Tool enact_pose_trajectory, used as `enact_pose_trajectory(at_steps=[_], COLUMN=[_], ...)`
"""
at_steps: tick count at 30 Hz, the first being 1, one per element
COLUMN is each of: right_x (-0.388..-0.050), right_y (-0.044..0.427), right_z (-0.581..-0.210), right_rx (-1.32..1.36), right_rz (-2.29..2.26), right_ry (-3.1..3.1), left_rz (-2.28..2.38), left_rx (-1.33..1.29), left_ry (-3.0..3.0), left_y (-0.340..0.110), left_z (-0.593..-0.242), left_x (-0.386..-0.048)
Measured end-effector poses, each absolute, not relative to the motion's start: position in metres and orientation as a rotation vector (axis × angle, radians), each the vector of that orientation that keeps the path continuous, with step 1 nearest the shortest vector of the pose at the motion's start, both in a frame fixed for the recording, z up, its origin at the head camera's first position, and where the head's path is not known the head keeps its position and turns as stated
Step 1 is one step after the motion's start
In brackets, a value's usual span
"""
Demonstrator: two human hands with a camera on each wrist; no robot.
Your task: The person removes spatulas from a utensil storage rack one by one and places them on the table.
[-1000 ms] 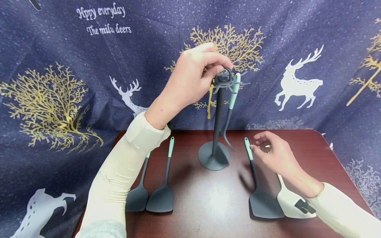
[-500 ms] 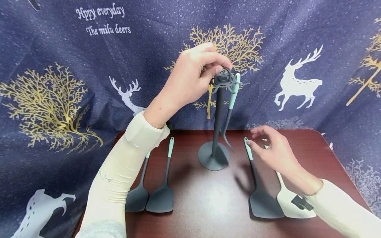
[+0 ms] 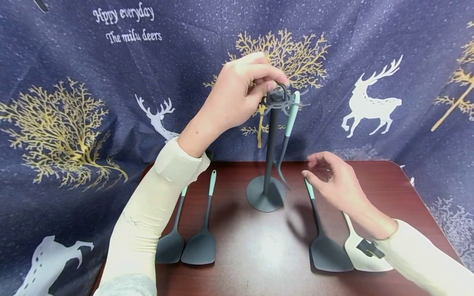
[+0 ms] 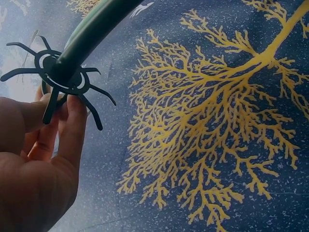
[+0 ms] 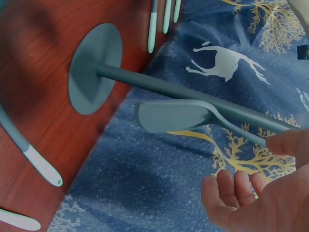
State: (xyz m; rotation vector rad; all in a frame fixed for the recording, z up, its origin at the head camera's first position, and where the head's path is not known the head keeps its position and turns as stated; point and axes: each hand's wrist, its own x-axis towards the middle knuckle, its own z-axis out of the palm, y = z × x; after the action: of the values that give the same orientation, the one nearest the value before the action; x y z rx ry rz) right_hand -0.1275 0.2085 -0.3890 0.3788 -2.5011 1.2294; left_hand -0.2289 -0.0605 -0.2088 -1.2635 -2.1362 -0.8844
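My left hand [image 3: 237, 92] pinches the ring on top of a dark grey utensil stand [image 3: 271, 148], which stands upright on its round base. In the left wrist view, thumb and fingers hold that ring behind the hook wheel [image 4: 72, 79]. A turner with a mint handle [image 3: 291, 119] hangs from a hook on the stand's right side. My right hand [image 3: 342, 183] holds nothing; its fingers are loosely bent above the handle end of a dark grey turner [image 3: 329, 253] lying on the table. In the right wrist view, the hanging turner's blade [image 5: 169, 116] shows beyond that hand.
A cream turner [image 3: 357, 244] lies right of the dark one, partly under my right arm. On the left lie two grey turners [image 3: 200, 246] with mint handles; the right wrist view shows three handles [image 5: 152, 31] there. A printed cloth [image 3: 185, 37] hangs behind the reddish-brown table [image 3: 252, 263].
My right hand has moved a little up and to the left, away from the cream turner and over the dark turner's handle end. The left hand keeps its hold on the ring.
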Motion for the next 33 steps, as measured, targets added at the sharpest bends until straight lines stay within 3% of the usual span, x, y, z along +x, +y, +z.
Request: enact_pose_trajectory(at_steps=[33], right_x=[-0.139], right_y=[0.189], right_z=[-0.364], right_rx=[0.474], right_rz=[1.433], right_ry=[-2.331], left_rz=[-1.035], left_rx=[-1.295], left_ry=[-2.126], left_y=[-0.061], left_z=[-0.214], left_x=[-0.239])
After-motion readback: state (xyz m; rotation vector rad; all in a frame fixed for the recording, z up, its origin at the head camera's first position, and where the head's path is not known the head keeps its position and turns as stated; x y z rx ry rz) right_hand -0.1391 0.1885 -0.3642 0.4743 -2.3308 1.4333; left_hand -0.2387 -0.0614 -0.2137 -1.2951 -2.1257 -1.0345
